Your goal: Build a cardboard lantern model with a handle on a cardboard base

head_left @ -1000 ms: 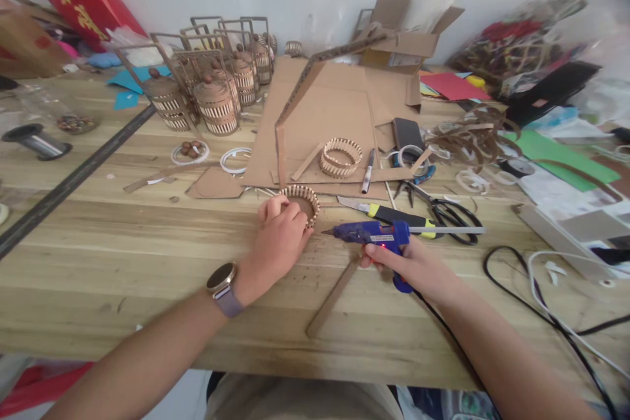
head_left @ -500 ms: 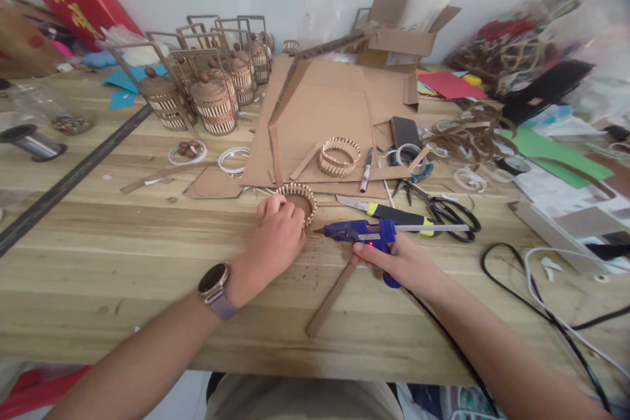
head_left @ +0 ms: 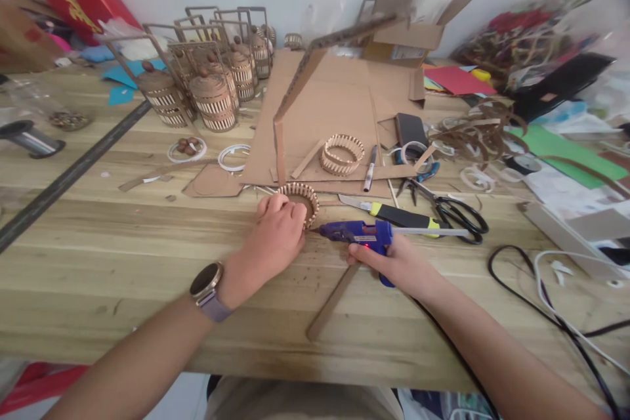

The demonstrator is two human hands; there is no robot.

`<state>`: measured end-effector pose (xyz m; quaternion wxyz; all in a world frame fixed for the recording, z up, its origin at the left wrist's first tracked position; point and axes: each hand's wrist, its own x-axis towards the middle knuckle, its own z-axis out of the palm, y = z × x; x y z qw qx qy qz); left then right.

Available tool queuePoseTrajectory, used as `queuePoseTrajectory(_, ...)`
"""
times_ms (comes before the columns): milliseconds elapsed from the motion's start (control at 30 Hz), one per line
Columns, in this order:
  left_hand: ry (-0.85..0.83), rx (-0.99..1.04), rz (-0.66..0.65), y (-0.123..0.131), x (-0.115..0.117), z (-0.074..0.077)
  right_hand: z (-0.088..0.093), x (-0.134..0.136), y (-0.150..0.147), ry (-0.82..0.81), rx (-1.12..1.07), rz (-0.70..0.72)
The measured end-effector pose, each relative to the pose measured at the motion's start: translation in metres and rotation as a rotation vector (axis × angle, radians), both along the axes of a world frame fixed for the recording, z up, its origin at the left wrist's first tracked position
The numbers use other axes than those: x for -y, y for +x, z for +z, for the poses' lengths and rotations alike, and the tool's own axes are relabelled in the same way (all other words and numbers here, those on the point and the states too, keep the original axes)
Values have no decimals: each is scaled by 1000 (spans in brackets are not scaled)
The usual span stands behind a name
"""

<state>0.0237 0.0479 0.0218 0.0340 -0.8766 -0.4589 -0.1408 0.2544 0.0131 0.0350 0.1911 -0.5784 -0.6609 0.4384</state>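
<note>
My left hand (head_left: 276, 231), with a watch on its wrist, is closed on the near left side of a small round ring of wooden sticks (head_left: 311, 200) around a brown base. A cardboard strip (head_left: 279, 154) rises from the ring's far side and bends back over the table. Closed around its handle, my right hand (head_left: 388, 262) holds a blue hot glue gun (head_left: 361, 234) with a white glue stick in its back. The gun's nozzle points left, close against the ring's near right side. Below my right hand's fingers slants a brown cardboard strip (head_left: 332, 305).
A second stick ring (head_left: 342, 153) sits on flat cardboard (head_left: 339, 105). Right of centre lie a utility knife (head_left: 406, 215), scissors (head_left: 460, 216) and a marker (head_left: 371, 169). Several lidded stick baskets (head_left: 214, 102) with tall handles stand back left. Cables (head_left: 522, 275) cross the right side.
My right hand has brought the glue gun slightly left, so its nozzle is now nearer the ring. My left hand keeps its hold on the ring. The whole view has shifted a little.
</note>
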Motion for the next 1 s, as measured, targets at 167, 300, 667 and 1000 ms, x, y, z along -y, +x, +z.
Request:
queuePoseTrajectory(167,-4,-38,-28,-2,0,1,1,2,-2,37,57,-11)
queuePoseTrajectory(300,1,-51,-17,-3,1,1,-1,3,-3,72,62,-2)
queuePoseTrajectory(667,18,-42,-14,-3,1,2,-2,6,-8,103,99,-24)
queuePoseTrajectory(1000,50,-46,-11,-3,1,-1,-5,7,-10,108,124,-26)
